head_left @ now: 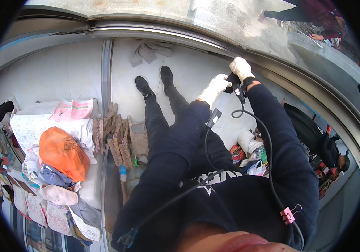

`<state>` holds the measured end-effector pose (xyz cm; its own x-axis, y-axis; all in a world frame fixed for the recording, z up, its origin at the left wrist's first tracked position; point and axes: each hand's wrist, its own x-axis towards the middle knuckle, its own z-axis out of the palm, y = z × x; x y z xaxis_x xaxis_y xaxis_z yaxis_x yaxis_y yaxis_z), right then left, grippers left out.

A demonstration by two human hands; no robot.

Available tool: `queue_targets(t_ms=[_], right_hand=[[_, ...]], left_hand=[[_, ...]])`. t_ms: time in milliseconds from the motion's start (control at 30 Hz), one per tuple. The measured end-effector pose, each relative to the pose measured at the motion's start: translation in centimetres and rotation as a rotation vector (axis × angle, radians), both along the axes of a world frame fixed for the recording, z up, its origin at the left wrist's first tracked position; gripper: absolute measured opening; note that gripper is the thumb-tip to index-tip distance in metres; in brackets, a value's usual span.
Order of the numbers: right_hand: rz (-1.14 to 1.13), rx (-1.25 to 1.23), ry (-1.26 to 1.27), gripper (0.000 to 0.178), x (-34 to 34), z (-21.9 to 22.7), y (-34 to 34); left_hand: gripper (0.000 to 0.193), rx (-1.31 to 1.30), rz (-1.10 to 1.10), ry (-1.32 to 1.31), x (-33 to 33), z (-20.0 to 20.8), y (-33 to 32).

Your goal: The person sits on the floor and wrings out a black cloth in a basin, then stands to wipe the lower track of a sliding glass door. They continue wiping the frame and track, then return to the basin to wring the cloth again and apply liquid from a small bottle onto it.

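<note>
My left hand (214,89), in a white glove, reaches in with its fingers closed at the near side of a small black device (232,79). My right hand (240,69), also white-gloved with a dark band at its wrist, closes round the device from above. The gloves hide much of the device, so its exact kind does not show. A black cable plug (239,93) hangs just below it, its cable looping down over my right sleeve and chest. A second cable connector (214,118) lies against my left forearm. A pink binder clip (288,216) grips the cable at my chest.
A metal door track (167,33) curves beyond my hands. To the left are an orange bag (62,153), cloths and wooden pieces (121,138). A white bucket (249,142) stands at right. Grey cloth (150,52) lies ahead; another person (320,19) is at upper right.
</note>
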<state>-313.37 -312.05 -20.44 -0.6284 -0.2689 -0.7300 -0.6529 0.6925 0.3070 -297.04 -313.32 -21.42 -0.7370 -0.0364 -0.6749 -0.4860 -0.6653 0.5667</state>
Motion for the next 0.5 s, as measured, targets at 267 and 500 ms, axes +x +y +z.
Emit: queue_targets(t_ms=[267,500], right_hand=[[-0.568,-0.368,-0.089,0.054,5.9,4.4,7.9],[-1.038,-0.968,-0.530,0.067,7.6,2.7,5.6]], left_hand=[[0.032,0.100,-0.061,-0.028,5.2,1.0,2.1],[0.044,0.135,0.252,-0.065,7.1,-0.9,0.5]])
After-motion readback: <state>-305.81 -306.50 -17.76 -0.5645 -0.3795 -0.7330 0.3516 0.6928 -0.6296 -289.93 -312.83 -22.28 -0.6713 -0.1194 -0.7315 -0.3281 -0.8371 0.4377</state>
